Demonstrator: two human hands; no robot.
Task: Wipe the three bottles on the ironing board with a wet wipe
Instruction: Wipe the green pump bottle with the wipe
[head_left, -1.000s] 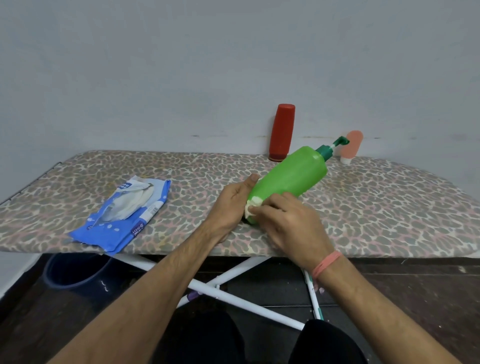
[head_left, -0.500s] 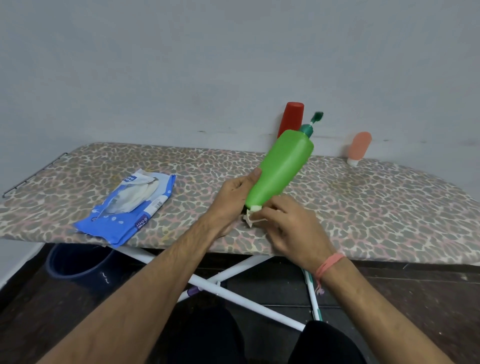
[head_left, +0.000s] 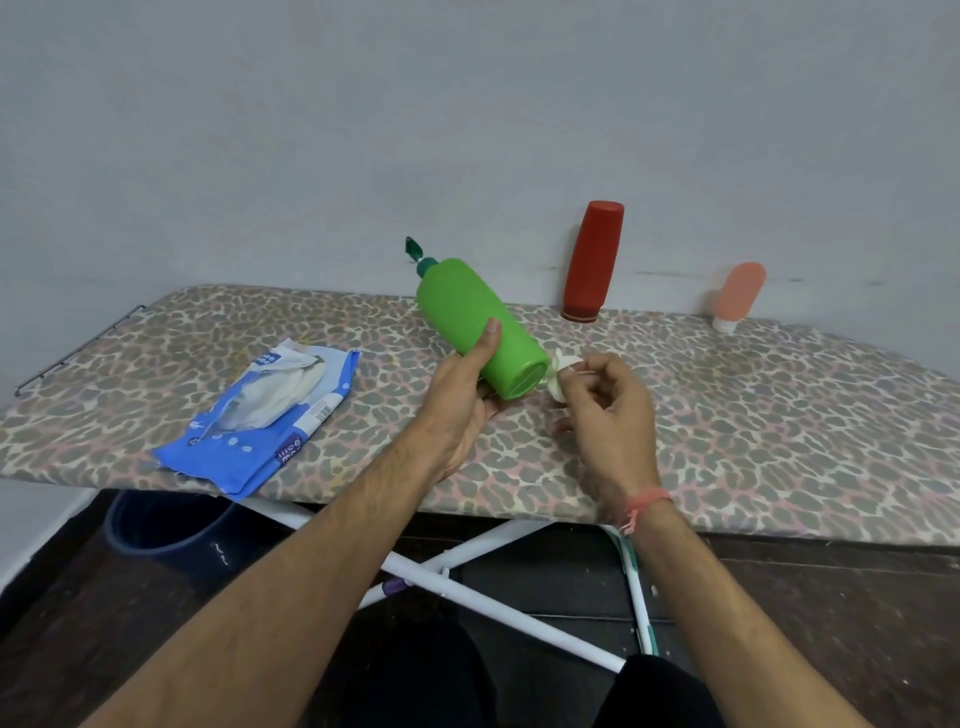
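My left hand (head_left: 464, 392) grips a green pump bottle (head_left: 470, 317) near its base, tilted so the dark green pump points up and to the left and the bottom faces me. My right hand (head_left: 605, 415) pinches a small folded white wet wipe (head_left: 562, 375) right beside the bottle's bottom edge. A red bottle (head_left: 594, 260) stands cap-down against the wall at the back of the leopard-print ironing board (head_left: 779, 415). A small peach tube (head_left: 737, 293) stands cap-down further right, also against the wall.
A blue pack of wet wipes (head_left: 260, 421) lies on the board's left part, near the front edge. Under the board are its white crossed legs (head_left: 467, 577) and a dark blue bucket (head_left: 161, 530) on the floor at left.
The green bottle has swung from leaning right to leaning left, its bottom now turned toward me. My right hand with the wipe has moved to the right of the bottle's base.
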